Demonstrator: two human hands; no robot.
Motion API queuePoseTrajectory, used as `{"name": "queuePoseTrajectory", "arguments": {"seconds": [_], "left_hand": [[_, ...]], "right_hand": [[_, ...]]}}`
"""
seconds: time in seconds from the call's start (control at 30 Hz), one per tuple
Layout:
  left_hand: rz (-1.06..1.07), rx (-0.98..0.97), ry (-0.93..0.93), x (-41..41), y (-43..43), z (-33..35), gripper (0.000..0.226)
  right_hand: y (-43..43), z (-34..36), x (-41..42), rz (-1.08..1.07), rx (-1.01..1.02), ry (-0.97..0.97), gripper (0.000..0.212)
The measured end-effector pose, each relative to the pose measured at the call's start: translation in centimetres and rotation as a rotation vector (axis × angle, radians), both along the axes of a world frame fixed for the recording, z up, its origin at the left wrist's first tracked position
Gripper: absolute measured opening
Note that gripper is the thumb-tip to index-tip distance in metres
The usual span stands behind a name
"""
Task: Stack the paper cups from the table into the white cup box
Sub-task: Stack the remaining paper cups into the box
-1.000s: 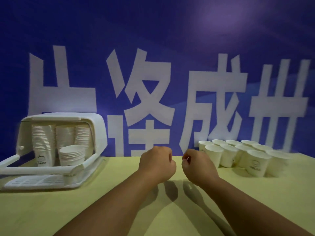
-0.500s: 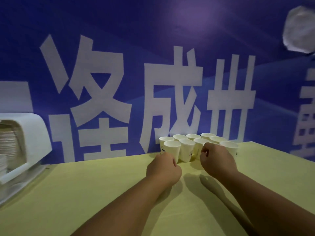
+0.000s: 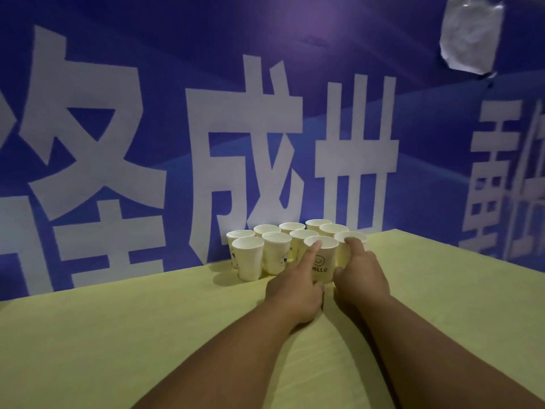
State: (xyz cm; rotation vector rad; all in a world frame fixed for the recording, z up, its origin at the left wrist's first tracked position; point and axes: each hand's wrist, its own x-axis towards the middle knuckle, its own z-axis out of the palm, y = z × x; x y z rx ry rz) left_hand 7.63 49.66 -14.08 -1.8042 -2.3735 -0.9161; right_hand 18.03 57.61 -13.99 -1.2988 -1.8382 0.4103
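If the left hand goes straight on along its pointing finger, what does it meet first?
The HELLO cup: the forefinger of the left hand is at its rim, seemingly touching, though depth is unclear.

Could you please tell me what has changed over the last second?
Both fists reached forward and each stretched out a finger: the left hand touches the rim of the HELLO cup, the right hand the rim of the cup beside it. The cups stayed clustered.
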Motion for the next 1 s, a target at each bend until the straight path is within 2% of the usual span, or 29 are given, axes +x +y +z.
{"name": "queuePoseTrajectory", "arguments": {"seconds": [0.17, 0.23, 0.5, 0.7, 1.0], "left_hand": [[0.025, 0.127, -0.046, -0.1, -0.2, -0.1, 0.017], [0.063, 0.167, -0.083, -0.1, -0.5, 0.0, 0.008], [0.155, 0.248, -0.043, -0.8, -3.6, 0.6, 0.015], [0.207, 0.292, -0.036, -3.9, -8.4, 1.7, 0.015], [0.316, 0.346, 0.018, -10.9, -17.9, 3.8, 0.019]], "right_hand": [[-0.1, 1.0, -0.3, -0.082, 0.011, -0.037, 0.017], [-0.5, 1.0, -0.3, -0.116, 0.007, -0.024, 0.013], [-3.3, 2.4, -1.5, -0.067, 0.151, -0.021, 0.019], [-7.0, 3.8, -3.6, 0.076, 0.264, -0.005, 0.019], [-14.1, 6.6, -10.3, 0.310, 0.258, 0.037, 0.021]]}}
